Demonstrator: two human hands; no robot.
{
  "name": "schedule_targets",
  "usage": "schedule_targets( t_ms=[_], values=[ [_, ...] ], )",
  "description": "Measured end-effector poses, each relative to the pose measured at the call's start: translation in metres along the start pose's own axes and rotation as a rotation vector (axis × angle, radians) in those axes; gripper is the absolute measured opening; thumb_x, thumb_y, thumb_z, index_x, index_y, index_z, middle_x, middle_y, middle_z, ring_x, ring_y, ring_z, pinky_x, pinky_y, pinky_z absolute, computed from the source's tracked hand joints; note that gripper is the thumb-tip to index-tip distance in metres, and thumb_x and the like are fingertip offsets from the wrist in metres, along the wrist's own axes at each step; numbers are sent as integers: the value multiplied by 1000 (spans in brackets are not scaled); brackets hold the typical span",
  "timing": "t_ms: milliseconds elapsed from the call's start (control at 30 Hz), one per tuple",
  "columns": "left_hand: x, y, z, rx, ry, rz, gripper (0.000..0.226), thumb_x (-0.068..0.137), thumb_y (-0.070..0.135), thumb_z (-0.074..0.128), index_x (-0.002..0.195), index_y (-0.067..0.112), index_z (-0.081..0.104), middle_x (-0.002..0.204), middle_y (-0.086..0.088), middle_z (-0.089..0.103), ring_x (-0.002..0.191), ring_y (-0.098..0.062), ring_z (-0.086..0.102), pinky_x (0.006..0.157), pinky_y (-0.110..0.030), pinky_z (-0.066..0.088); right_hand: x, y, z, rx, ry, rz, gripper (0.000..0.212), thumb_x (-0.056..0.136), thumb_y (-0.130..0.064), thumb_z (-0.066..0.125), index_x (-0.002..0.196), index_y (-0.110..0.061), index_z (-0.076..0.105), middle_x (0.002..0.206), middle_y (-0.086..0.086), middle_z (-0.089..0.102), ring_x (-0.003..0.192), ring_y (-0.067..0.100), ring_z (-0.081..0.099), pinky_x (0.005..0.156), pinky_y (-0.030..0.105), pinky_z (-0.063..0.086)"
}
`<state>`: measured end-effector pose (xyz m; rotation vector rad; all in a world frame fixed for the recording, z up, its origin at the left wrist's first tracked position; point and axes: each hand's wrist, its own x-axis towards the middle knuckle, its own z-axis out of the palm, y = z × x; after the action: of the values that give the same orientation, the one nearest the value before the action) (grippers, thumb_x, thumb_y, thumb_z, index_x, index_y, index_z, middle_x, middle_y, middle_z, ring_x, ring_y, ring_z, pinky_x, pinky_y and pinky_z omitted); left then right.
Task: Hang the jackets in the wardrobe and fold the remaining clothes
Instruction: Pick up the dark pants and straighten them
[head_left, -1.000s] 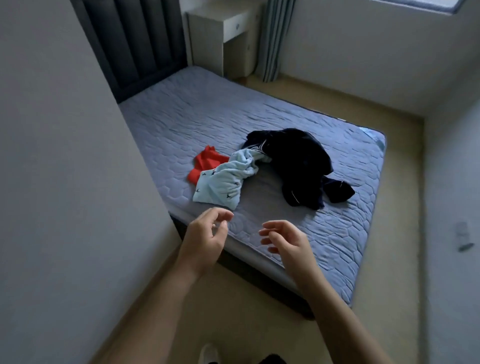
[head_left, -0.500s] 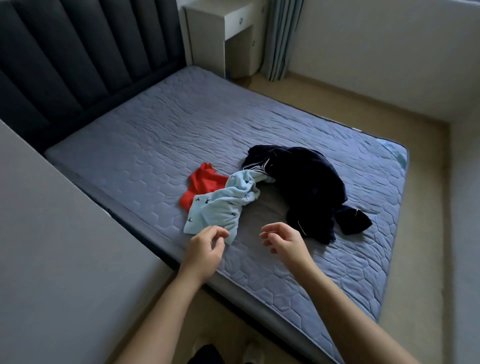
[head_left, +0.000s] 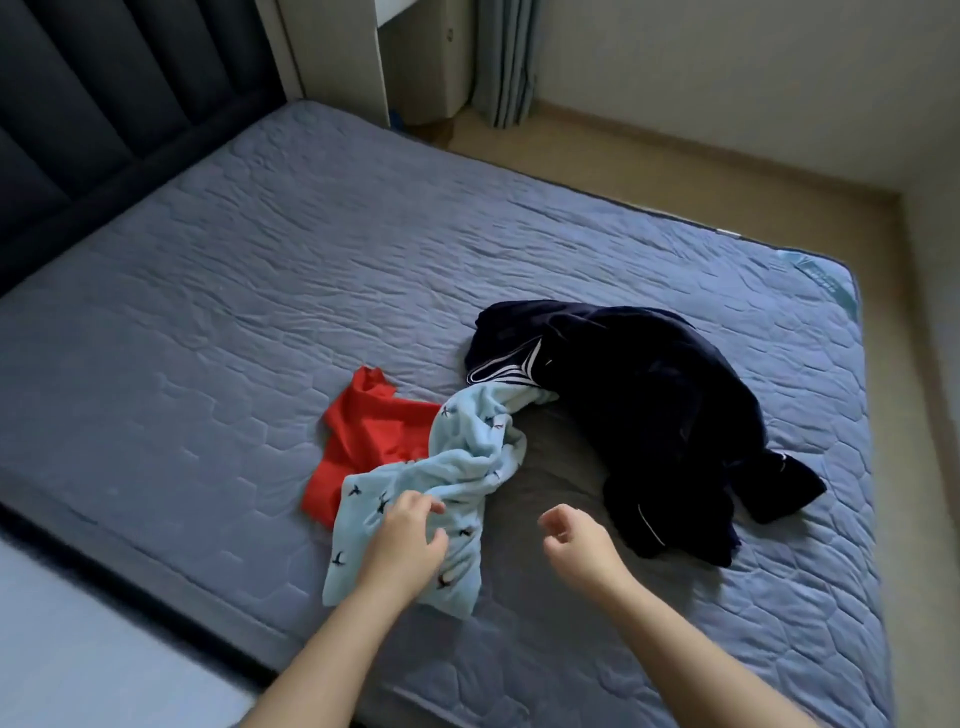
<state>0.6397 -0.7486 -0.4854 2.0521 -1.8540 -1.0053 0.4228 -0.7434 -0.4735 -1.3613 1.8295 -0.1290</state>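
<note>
Bedroom, head view.

Mattress (head_left: 234, 322): grey-blue, quilted, bare; carries all the clothes.

Dark navy jacket (head_left: 660, 415): crumpled in a heap, white stripes showing at its headboard-side end. It lies in the half of the mattress toward the foot edge, nearer the near edge than the far one.

Light blue garment (head_left: 467, 462): soft, printed with small dark birds, bunched in a twisted strip. Its far end touches the jacket's striped part, and its near end reaches close to the near edge.

Red garment (head_left: 369, 436): crumpled, partly under the light blue garment on its headboard side.

Left hand (head_left: 402, 540): rests on the near end of the light blue garment with fingers bent onto the cloth. Whether they pinch it cannot be told, because of blur.

Right hand (head_left: 576, 538): above the mattress between the light blue garment and the jacket, fingers loosely curled, holding nothing.

Surroundings: dark padded headboard (head_left: 104, 114) at the head edge, white cabinet (head_left: 332, 57) past the far head corner, grey curtain (head_left: 506, 62) beside it, and beige floor (head_left: 675, 176) along the far edge.
</note>
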Motion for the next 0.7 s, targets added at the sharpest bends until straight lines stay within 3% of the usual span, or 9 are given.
schedule_targets(
  t_ms=[100,200,267,333,400,500,600,700],
  values=[
    [73,-22,28,259,66,78,52,82,33,59,132,28,44,140,4,36,129,-18,37,102,-35,38,59,13,34,-270,9,-44,45,88,-18,48,132,-26,42,128,-3,45,119,19,46,92,31,39],
    [147,-25,62,459,61,166,78,79,51,61,145,39,20,157,0,7,144,-25,11,112,-48,25,117,29,54,-461,90,-94,58,86,-18,48,140,-29,31,137,-4,35,124,21,39,94,35,38],
    [187,-22,86,504,7,187,91,77,59,60,146,46,1,158,0,-15,146,-28,-6,111,-56,20,153,36,58,-504,151,-92,62,85,-18,50,142,-28,27,142,-2,30,127,22,36,96,36,38],
    [213,-25,108,554,-49,199,94,79,57,59,144,50,-9,154,-1,-28,145,-33,-3,109,-54,26,187,38,58,-515,226,-99,65,85,-18,51,144,-28,25,147,0,25,131,24,33,97,37,38],
    [223,-47,129,635,-123,217,79,88,37,56,145,50,3,157,0,-22,139,-32,21,102,-44,38,218,35,59,-494,288,-102,67,86,-17,51,146,-27,22,153,2,19,134,25,29,99,39,38],
    [219,-112,148,717,-101,136,52,97,20,37,143,42,25,157,7,9,127,-20,38,94,-36,43,253,30,62,-529,348,-121,65,86,-17,52,145,-25,25,157,3,13,138,26,24,99,40,37],
    [224,-161,147,725,-17,-3,55,97,23,32,147,36,17,154,9,20,130,-14,37,95,-30,43,279,26,62,-674,415,-172,59,83,-16,54,137,-22,33,158,4,10,144,27,13,105,44,30],
    [238,-165,157,722,-59,-53,57,99,29,27,152,28,6,158,8,9,141,-17,21,98,-32,40,308,15,61,-842,414,-221,50,83,-13,54,131,-20,43,161,6,-4,148,31,-5,113,55,13]
  ],
)
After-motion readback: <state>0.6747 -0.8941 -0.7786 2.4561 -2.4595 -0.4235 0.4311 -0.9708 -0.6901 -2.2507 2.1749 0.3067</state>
